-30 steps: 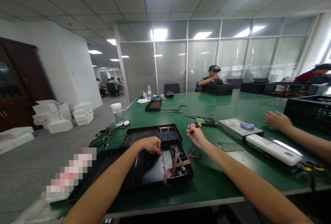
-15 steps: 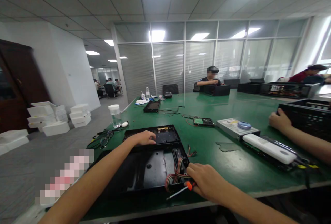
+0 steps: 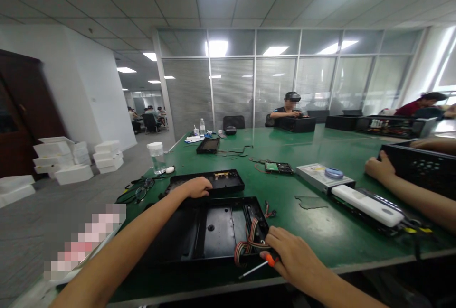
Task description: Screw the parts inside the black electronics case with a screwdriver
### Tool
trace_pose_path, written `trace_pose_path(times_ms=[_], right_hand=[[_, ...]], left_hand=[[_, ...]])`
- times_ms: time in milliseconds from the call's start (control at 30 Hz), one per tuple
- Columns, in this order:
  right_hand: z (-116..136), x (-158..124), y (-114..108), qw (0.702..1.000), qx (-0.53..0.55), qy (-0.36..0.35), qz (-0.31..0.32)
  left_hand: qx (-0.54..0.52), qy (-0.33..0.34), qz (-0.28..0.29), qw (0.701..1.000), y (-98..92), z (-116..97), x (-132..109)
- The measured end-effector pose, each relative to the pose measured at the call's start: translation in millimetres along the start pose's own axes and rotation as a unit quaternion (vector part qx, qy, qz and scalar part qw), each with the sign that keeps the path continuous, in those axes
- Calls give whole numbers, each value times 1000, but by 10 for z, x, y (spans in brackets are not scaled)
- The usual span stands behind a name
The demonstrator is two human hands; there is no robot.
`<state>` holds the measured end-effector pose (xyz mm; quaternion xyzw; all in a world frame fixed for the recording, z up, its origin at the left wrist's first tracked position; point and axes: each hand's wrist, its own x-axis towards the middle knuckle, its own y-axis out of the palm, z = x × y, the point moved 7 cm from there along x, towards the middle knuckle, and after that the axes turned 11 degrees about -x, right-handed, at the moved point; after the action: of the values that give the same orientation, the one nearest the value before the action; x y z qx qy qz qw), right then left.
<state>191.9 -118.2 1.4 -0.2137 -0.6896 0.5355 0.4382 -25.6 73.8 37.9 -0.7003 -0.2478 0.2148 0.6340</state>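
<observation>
A strip of green counter (image 3: 342, 232) now parts the black tray (image 3: 228, 183) from the larger case (image 3: 221, 238) near the front edge, so they seem separable. The left hand (image 3: 195, 187) touches the tray, grip unclear; the right hand (image 3: 290, 253) clasps a screwdriver (image 3: 270, 259).

the case (image 3: 221, 234) is black, the cable (image 3: 254, 230) striped — screwdriver (image 3: 270, 260) partly orange, table (image 3: 342, 232) green.

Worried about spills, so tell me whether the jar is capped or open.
Capped: a white lid sits on the upright jar; tightness cannot be told.
</observation>
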Motion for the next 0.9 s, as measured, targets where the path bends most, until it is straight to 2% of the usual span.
trace_pose_path(times_ms=[67, 167, 267, 333, 433, 533, 633, 767, 833, 900], right_hand=[[-52, 109, 64, 1000, -1, -11, 13], [-177, 435, 190, 999, -9, -32, 26], [-340, 899, 359, 998, -16, -45, 27], [-466, 1214, 469, 999, -11, -43, 18], [-592, 1562, 570, 996, 15, -86, -14], [-722, 1656, 600, 989, 15, -140, -50], [-987, 1530, 618, 989, -9, -135, -58], [-1371, 1258, 603, 994, 0, -109, -33], [-1485, 1192, 549, 995, 35, -84, -34], [-1497, 1190, 476, 995, 71, -56, -47]], left_hand=[[-17, 9, -24, 1000, -212, -69, -60], [-49, 8, -49, 998, -555, -269, -235], [-65, 7, -63, 996, -799, -604, -470], [-65, 18, -72, 995, -854, -859, -637], [-65, 16, -68, 995, -741, -1134, -864], [-72, 12, -43, 996, -472, -1260, -1018], [-76, 9, -17, 997, -184, -1301, -1067], [-83, 6, 27, 996, 119, -1319, -997], [-86, -4, 46, 995, 197, -1291, -938], [-91, -27, 64, 993, 211, -1222, -873]])
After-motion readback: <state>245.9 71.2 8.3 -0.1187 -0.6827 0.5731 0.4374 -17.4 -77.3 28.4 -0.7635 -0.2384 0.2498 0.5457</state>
